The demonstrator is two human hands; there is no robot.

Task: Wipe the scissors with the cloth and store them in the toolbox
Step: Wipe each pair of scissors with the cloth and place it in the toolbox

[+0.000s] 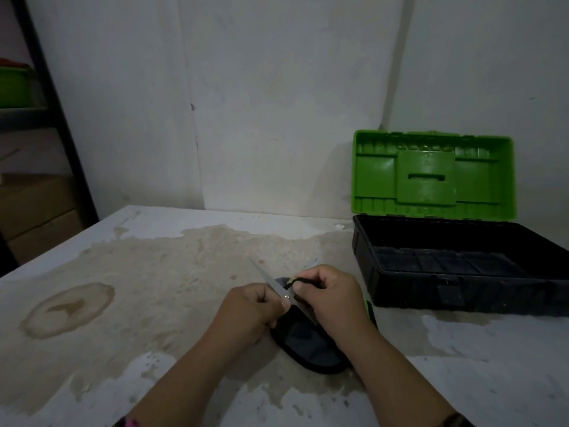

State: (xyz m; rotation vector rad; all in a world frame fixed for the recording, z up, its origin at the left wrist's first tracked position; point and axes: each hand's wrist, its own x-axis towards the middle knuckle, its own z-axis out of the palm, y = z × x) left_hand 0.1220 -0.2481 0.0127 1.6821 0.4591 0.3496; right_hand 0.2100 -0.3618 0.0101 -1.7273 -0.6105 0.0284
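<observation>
While the left hand (251, 308) curls its fingers round the scissors (268, 279) near the pivot, the blades point up and away to the left over the stained table (123, 272); I cannot tell whether they are fully closed. The dark cloth (308, 339) lies beneath both hands, and the right hand (334, 298) pinches a raised fold of it just beside the steel. A good wipe would likely wrap that fold over the blade's back and draw it from pivot to tip, fingertips off the edge. The toolbox (492, 294) stands open to the right, near enough to reach.
</observation>
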